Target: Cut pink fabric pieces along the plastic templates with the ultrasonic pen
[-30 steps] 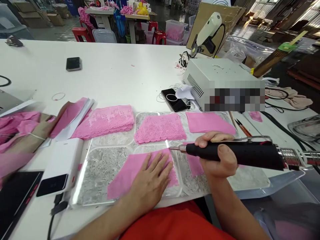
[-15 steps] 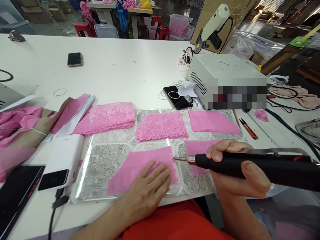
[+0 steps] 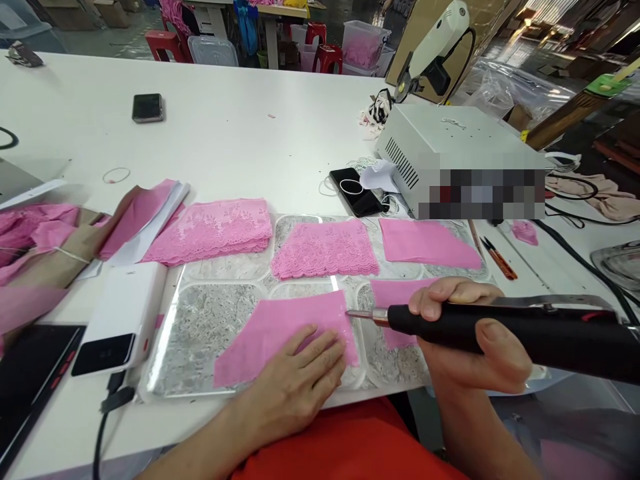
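Pink cloth, a plain cut piece [image 3: 280, 327] with a slanting left side, is lying flat on a marbled mat [image 3: 210, 327] near the front edge of the white tabletop [image 3: 225, 120]. The left hand [image 3: 305, 380] is resting palm down on its lower right part, its fingers [image 3: 295, 340] straightened, slightly spread and gripping nothing. The right hand [image 3: 465, 333] is holding a black handheld tool [image 3: 550, 337] roughly level, the fingers closing around the grip and the thumb lying against its side. Its thin metal tip [image 3: 361, 314] is pointing left, right at the cloth's right edge; whether it is touching the fabric or hovering just over it, I cannot tell. Another plain pink piece [image 3: 397, 293] is lying partly hidden behind the tool and the right hand. Farther back on the mat, a scalloped lace piece [image 3: 325, 250] is sitting between a lace stack [image 3: 215, 227] on the left and a plain pink panel [image 3: 427, 243] on the right. Beyond them, a black phone [image 3: 356, 193] is lying beside a grey metal box [image 3: 460, 133], while a white device [image 3: 123, 293] is standing left of the mat.
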Demonstrator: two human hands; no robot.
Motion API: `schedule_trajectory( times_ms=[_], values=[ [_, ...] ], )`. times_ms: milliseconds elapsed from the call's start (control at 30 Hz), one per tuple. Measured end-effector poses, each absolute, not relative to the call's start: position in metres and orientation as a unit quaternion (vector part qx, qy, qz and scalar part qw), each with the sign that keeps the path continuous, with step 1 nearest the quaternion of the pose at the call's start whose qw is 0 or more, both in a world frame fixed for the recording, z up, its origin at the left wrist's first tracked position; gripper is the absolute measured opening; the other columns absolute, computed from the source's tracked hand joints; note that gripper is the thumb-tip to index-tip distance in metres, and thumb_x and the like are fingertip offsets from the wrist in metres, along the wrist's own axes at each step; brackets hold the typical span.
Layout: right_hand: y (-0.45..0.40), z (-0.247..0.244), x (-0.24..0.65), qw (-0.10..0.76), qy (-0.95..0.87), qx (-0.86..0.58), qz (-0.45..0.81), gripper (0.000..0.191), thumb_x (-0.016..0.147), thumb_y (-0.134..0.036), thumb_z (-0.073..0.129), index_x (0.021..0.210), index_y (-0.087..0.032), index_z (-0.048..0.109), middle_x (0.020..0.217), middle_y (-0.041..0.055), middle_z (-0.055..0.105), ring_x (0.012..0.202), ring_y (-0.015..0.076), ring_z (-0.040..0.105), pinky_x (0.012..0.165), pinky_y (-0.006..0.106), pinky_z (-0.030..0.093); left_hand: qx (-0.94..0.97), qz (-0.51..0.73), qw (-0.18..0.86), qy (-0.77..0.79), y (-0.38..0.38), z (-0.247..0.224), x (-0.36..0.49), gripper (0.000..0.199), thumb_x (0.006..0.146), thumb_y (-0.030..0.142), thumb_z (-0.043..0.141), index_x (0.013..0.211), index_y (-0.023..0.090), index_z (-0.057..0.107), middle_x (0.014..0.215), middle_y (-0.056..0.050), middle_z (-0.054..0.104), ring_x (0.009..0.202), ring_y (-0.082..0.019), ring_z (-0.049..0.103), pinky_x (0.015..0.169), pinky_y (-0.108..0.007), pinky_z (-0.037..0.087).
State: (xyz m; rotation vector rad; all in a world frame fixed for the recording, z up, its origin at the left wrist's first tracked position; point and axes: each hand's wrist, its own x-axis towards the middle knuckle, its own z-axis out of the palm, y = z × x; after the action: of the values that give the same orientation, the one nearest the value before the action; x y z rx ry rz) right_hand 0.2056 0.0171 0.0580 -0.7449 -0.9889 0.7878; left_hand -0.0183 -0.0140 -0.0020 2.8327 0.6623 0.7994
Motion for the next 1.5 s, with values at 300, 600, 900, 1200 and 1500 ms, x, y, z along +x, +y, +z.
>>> schedule_trajectory(
  times_ms=[300,600,900,1200,1500],
  values=[
    [0.014,0.065,0.206,0.728,-0.461,-0.348,0.368,0.015,0.073,-0.03,0.064,0.08,-0.018,0.066,0.071,0.0015,0.059,0.053,0.0128,0.054,0.051,0.032,0.05,0.939,0.257,0.055,0.223,-0.012,0.005,-0.018,0.022,0.097,0.012,0.049,0.113,0.01,0.063,0.121,-0.008,0.068,0.119,-0.024,0.059,0.107,-0.048,0.043],
    [-0.004,0.074,0.214,0.689,-0.488,-0.365,0.393,0.021,0.073,-0.037,0.064,0.081,-0.018,0.066,0.072,0.0026,0.06,0.051,0.0124,0.052,0.048,0.032,0.05,0.941,0.256,0.051,0.216,-0.012,0.007,-0.02,0.025,0.098,0.011,0.045,0.115,0.011,0.063,0.121,-0.008,0.068,0.12,-0.025,0.058,0.105,-0.047,0.045],
    [-0.009,0.075,0.212,0.675,-0.497,-0.374,0.398,0.021,0.073,-0.037,0.065,0.082,-0.018,0.065,0.071,0.0025,0.06,0.052,0.0125,0.054,0.049,0.032,0.051,0.943,0.251,0.052,0.214,-0.014,0.003,-0.019,0.025,0.096,0.011,0.049,0.117,0.01,0.062,0.123,-0.009,0.066,0.122,-0.026,0.056,0.106,-0.048,0.044],
    [-0.009,0.073,0.211,0.673,-0.501,-0.367,0.401,0.019,0.075,-0.036,0.064,0.081,-0.018,0.065,0.071,0.0026,0.06,0.051,0.0123,0.055,0.05,0.032,0.051,0.946,0.239,0.044,0.213,-0.013,0.003,-0.018,0.025,0.096,0.013,0.051,0.118,0.011,0.062,0.124,-0.011,0.066,0.124,-0.025,0.055,0.108,-0.047,0.042],
    [0.004,0.077,0.205,0.709,-0.49,-0.352,0.366,0.02,0.071,-0.034,0.063,0.082,-0.017,0.066,0.071,0.0021,0.059,0.052,0.0129,0.053,0.049,0.033,0.05,0.907,0.28,-0.007,0.316,-0.018,0.02,-0.037,0.023,0.094,0.01,0.052,0.114,0.008,0.063,0.126,-0.013,0.064,0.128,-0.029,0.052,0.11,-0.048,0.041]
  ],
)
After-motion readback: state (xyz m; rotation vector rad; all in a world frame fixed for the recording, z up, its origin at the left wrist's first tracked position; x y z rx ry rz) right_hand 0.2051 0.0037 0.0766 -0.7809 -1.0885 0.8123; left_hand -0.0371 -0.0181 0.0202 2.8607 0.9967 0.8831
